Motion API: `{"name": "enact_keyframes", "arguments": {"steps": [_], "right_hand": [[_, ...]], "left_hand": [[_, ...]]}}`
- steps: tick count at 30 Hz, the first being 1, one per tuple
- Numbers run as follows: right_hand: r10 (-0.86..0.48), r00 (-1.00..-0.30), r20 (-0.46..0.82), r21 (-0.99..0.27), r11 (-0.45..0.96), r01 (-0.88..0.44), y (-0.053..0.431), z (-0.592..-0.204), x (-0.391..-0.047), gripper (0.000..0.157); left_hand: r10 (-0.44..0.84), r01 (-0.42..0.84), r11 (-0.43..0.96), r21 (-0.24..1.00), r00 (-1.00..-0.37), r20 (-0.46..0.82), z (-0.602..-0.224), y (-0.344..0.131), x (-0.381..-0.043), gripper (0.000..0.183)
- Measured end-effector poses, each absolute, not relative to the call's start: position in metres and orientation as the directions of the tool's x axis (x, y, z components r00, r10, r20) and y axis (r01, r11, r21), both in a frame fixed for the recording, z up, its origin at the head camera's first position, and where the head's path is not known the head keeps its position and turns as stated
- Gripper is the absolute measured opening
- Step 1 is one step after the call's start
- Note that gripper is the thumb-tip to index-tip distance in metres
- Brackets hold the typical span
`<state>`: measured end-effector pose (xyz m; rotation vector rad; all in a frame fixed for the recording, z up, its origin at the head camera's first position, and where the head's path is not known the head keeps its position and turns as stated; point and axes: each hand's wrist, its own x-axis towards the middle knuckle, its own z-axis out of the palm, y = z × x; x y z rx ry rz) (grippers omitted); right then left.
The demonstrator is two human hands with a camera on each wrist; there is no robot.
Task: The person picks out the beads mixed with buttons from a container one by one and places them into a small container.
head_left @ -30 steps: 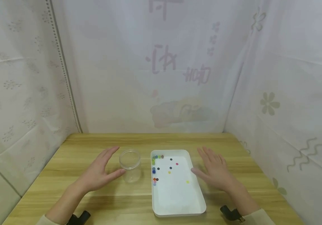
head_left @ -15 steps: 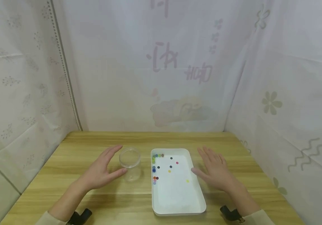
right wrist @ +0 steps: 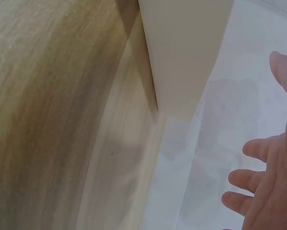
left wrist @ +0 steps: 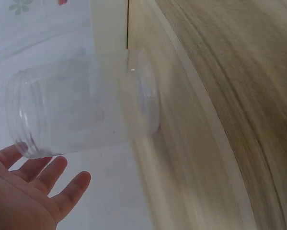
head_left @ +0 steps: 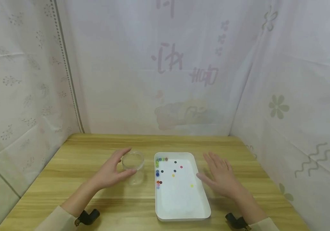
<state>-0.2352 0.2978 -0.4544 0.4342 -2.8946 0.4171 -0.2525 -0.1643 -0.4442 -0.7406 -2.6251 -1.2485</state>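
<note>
A clear, lidless plastic jar (head_left: 134,175) stands upright on the wooden table, left of a white tray (head_left: 182,208). My left hand (head_left: 110,171) is spread around the jar's upper left side, thumb in front of the rim and index finger behind it. In the left wrist view, the fingertips (left wrist: 78,179) lie right by the rim of the jar (left wrist: 81,105), loosely bent. Small coloured beads (head_left: 158,174) lie in the tray, mostly along its left wall. Over the tray's right edge hovers my right hand (head_left: 221,178), fingers spread and holding nothing.
The wooden table (head_left: 119,211) ends at a pale printed curtain (head_left: 119,96) behind it, with more curtain on both sides. A black wrist mount (head_left: 87,217) sits at the left wrist, another mount (head_left: 236,221) at the right. The tray's raised walls separate its beads from the table.
My left hand has moved right and slightly forward, so its thumb and index finger now overlap the jar's rim. The right hand, jar and tray stay put.
</note>
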Motion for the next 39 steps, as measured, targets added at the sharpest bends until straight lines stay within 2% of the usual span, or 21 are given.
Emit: {"name": "enact_keyframes", "arguments": {"steps": [6, 13, 31, 36, 39], "right_hand": [[-0.261, -0.941, 0.217, -0.251, 0.916, -0.312, 0.297, -0.456, -0.237, 0.093], [-0.258, -0.944, 0.205, -0.256, 0.917, -0.306, 0.299, -0.460, -0.239, 0.094], [-0.255, -0.947, 0.198, -0.258, 0.918, -0.301, 0.299, -0.463, -0.236, 0.095], [-0.244, -0.947, 0.209, -0.274, 0.915, -0.296, 0.300, -0.463, -0.238, 0.090], [-0.226, -0.948, 0.222, -0.328, 0.899, -0.291, 0.302, -0.463, -0.242, 0.081]], "left_hand": [[0.351, 0.421, 0.473, 0.774, -0.896, 0.273, -0.446, -0.161, -0.268, 0.078], [0.374, 0.407, 0.357, 0.840, -0.887, 0.271, -0.449, -0.158, -0.277, 0.075], [0.387, 0.406, 0.310, 0.860, -0.880, 0.276, -0.465, -0.149, -0.283, 0.066], [0.376, 0.397, 0.279, 0.874, -0.883, 0.281, -0.471, -0.147, -0.285, 0.060], [0.358, 0.383, 0.272, 0.883, -0.892, 0.277, -0.472, -0.145, -0.286, 0.059]]}}
